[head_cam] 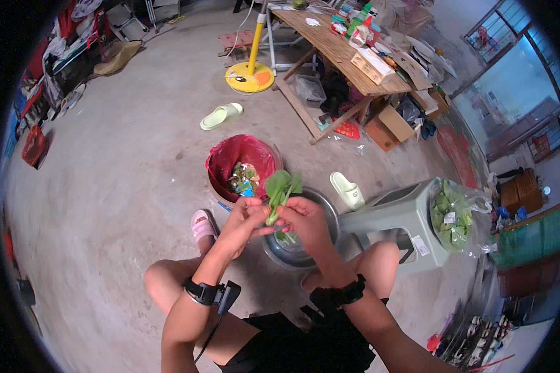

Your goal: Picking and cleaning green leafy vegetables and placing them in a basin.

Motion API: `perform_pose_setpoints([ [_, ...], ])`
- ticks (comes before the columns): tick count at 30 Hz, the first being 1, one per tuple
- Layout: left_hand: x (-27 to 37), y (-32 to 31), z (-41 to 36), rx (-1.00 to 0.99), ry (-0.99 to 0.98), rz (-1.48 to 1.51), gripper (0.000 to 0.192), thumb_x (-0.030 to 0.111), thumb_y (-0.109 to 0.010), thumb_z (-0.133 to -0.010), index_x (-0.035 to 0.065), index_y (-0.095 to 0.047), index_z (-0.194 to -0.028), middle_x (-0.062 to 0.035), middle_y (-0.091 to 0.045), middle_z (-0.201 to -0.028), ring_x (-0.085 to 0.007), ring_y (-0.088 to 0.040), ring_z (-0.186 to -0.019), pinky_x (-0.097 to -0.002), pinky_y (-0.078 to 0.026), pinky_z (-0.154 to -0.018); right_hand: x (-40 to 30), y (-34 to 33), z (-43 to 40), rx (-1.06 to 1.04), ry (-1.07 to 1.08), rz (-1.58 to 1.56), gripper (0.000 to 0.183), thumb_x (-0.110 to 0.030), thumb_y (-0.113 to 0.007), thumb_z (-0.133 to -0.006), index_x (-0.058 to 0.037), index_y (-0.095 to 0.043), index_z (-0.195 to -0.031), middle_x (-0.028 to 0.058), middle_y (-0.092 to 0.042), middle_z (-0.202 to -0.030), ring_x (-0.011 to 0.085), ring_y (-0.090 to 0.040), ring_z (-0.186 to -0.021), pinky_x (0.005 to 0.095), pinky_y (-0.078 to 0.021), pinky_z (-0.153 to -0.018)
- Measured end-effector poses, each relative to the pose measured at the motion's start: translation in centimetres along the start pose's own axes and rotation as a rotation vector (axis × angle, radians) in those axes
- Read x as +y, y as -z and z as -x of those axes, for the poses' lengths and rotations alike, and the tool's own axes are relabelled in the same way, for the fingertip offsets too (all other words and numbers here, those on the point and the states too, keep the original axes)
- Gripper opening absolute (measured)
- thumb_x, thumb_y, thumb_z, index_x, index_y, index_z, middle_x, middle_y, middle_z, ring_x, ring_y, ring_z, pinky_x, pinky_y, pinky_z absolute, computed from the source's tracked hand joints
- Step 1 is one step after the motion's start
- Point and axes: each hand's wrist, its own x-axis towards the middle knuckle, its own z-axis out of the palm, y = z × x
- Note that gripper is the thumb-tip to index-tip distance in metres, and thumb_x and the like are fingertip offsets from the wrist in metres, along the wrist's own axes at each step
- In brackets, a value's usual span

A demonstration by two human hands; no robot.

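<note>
A small leafy green vegetable (280, 189), pale at the stem end, is held between my two hands above a metal basin. My left hand (249, 221) pinches the stem near its base from the left. From the right, my right hand (303, 217) grips the stalks with thumb and fingers. Below them the round metal basin (333, 224) stands on the floor with some green stems (287, 237) in it, partly hidden by my hands. Just beyond my left hand is a bin lined with a red plastic bag (219, 161), holding vegetable scraps (242, 177).
To the right a grey plastic stool (389, 217) bears a clear bag of leafy greens (453, 219). Pale green slippers (347, 190) lie on the concrete floor. A cluttered wooden table (326, 39) and a yellow round stand base (249, 79) are farther off.
</note>
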Motion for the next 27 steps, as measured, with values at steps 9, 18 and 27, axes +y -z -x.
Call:
perform_pose_setpoints([
  [9,-1.8,0.1,-0.4,-0.008,-0.117,-0.253,0.013,0.000,-0.052,-0.084,-0.0029,-0.051,-0.097,-0.0086,-0.062,-0.084,-0.0147,-0.062,-0.069,-0.0251,-0.053,-0.062,1.3,0.1,-0.4,0.051,0.211,0.055,0.010,-0.007,-0.060,-0.079,0.0001,-0.056,-0.086,0.0046,-0.062,-0.075,0.0088,-0.058,-0.063,0.0205,-0.0457,-0.053],
  [18,-2.8,-0.4,-0.7,0.121,-0.258,-0.280,0.013,0.000,-0.047,-0.083,-0.0028,-0.053,-0.094,-0.0051,-0.060,-0.073,-0.0089,-0.055,-0.055,-0.0210,-0.046,-0.051,1.3,-2.0,1.4,0.144,0.408,0.048,0.006,-0.002,-0.056,-0.081,0.0030,-0.054,-0.084,0.0054,-0.060,-0.073,0.0092,-0.057,-0.064,0.0211,-0.0462,-0.058],
  [27,-2.0,-0.3,-1.0,0.079,0.001,0.235,0.014,0.001,-0.042,-0.082,-0.0022,-0.054,-0.087,-0.0079,-0.056,-0.064,-0.0124,-0.049,-0.046,-0.0211,-0.041,-0.044,1.0,-2.1,2.1,0.184,0.108,-0.470,0.011,-0.008,-0.055,-0.083,0.0017,-0.058,-0.086,0.0070,-0.061,-0.078,0.0131,-0.060,-0.070,0.0236,-0.0496,-0.065],
])
